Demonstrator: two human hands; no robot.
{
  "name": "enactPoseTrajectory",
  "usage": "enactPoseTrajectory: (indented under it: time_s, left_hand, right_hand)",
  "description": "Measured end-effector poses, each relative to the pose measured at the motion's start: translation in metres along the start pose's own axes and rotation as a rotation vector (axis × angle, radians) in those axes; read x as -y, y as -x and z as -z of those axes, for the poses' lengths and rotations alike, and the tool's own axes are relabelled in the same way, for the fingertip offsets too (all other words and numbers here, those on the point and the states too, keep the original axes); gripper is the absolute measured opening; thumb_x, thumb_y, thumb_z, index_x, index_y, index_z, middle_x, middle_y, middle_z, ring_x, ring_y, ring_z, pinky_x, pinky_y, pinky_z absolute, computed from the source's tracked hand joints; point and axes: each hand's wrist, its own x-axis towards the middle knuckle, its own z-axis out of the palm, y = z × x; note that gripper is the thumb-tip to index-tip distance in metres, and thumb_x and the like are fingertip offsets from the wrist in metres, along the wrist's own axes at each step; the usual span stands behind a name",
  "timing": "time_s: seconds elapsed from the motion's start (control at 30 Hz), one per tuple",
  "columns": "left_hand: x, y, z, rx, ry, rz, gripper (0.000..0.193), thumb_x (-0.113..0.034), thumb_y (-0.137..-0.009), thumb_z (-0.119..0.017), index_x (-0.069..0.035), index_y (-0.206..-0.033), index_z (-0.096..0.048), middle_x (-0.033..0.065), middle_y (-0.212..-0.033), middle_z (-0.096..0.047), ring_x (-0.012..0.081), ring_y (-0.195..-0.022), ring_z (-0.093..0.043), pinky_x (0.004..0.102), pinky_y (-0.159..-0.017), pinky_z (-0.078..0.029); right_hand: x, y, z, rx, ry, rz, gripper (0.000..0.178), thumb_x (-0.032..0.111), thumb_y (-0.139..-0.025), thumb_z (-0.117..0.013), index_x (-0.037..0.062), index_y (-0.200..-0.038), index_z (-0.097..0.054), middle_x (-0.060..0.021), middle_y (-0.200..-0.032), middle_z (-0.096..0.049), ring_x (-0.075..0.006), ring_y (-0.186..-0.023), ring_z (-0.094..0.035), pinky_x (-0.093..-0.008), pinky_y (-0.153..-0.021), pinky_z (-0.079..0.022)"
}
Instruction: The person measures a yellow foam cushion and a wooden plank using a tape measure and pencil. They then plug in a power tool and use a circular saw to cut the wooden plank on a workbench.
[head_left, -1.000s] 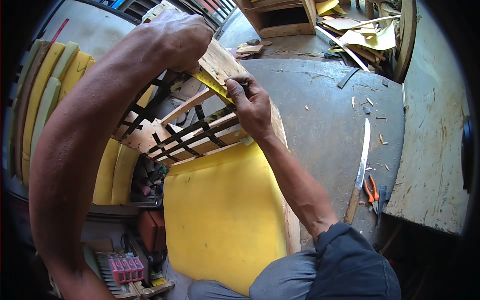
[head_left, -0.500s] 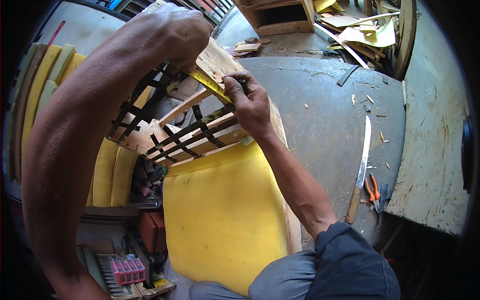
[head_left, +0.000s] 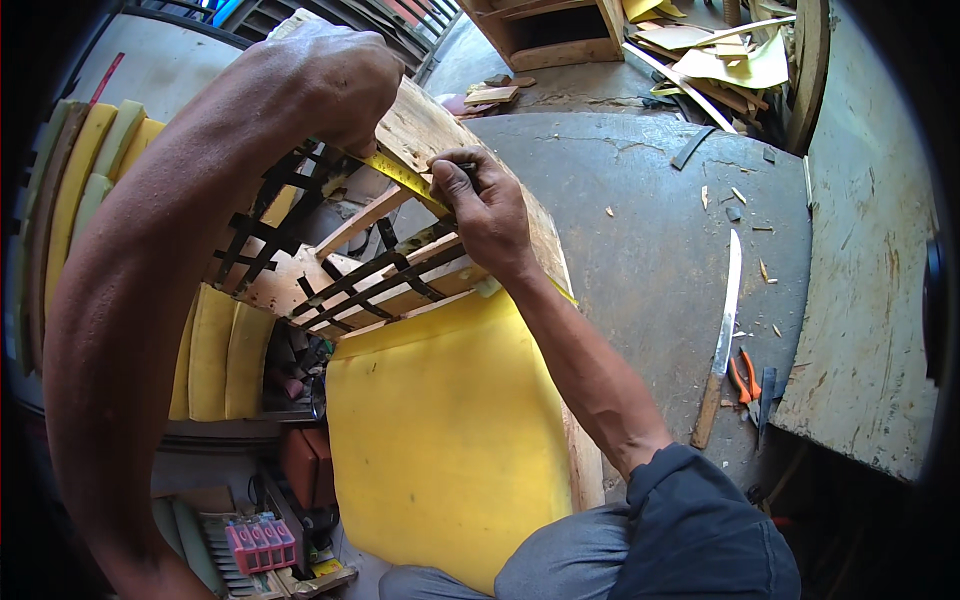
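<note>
A yellow measuring tape (head_left: 405,182) runs between the two hands, along the inner edge of a bare wooden frame (head_left: 425,120). The left hand (head_left: 345,85) lies over the frame at the tape's far end, its back uppermost and fingers curled under — whether they pinch the tape I cannot tell. The right hand (head_left: 487,212) is at the near end, thumb and fingers closed on a small dark object (head_left: 468,170), the thumb right beside the tape. Below and between the hands, black straps (head_left: 395,262) cross the frame's opening. Nearer the person than both hands, a yellow foam pad (head_left: 450,430) slopes down toward the knees. To the right of the right hand, well apart from it, are a long knife (head_left: 728,310) and orange-handled pliers (head_left: 745,378); beyond the hands is a wooden cabinet (head_left: 565,55). Left of the left forearm stand foam cushions (head_left: 90,165).
</note>
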Motion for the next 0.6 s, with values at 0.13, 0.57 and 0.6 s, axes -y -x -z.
enactPoseTrajectory:
  time_s: [0.13,0.57,0.6]
  left_hand:
    - [0.0027,-0.0007,0.0006,-0.050,-0.011,-0.024,0.034,-0.029,-0.068,-0.088,-0.001,-0.084,-0.076,0.0149,-0.079,-0.072,0.0260,-0.068,-0.070,0.0368,-0.067,-0.055]
    - [-0.0006,-0.0075,0.0039,-0.007,-0.005,0.002,0.033,-0.026,-0.070,-0.087,-0.001,-0.089,-0.077,0.0150,-0.080,-0.073,0.0245,-0.064,-0.069,0.0359,-0.063,-0.055]
    - [0.0008,-0.0050,0.0026,-0.026,0.000,0.004,0.033,-0.027,-0.071,-0.087,-0.001,-0.089,-0.077,0.0148,-0.080,-0.073,0.0242,-0.064,-0.069,0.0358,-0.063,-0.055]
  right_hand:
    - [0.0004,-0.0036,0.0028,0.011,-0.015,-0.014,0.018,0.018,-0.100,-0.061,0.0005,-0.104,-0.063,-0.0027,-0.082,-0.065,-0.0084,-0.077,-0.059,-0.0236,-0.073,-0.050]
    - [-0.0014,-0.0066,0.0058,0.009,-0.049,-0.028,0.020,0.019,-0.099,-0.062,-0.0010,-0.103,-0.064,-0.0032,-0.081,-0.065,-0.0089,-0.075,-0.059,-0.0246,-0.072,-0.050]
    - [-0.0009,-0.0059,0.0040,0.016,-0.047,-0.023,0.020,0.019,-0.099,-0.061,-0.0011,-0.103,-0.064,-0.0032,-0.080,-0.065,-0.0089,-0.075,-0.059,-0.0247,-0.072,-0.050]
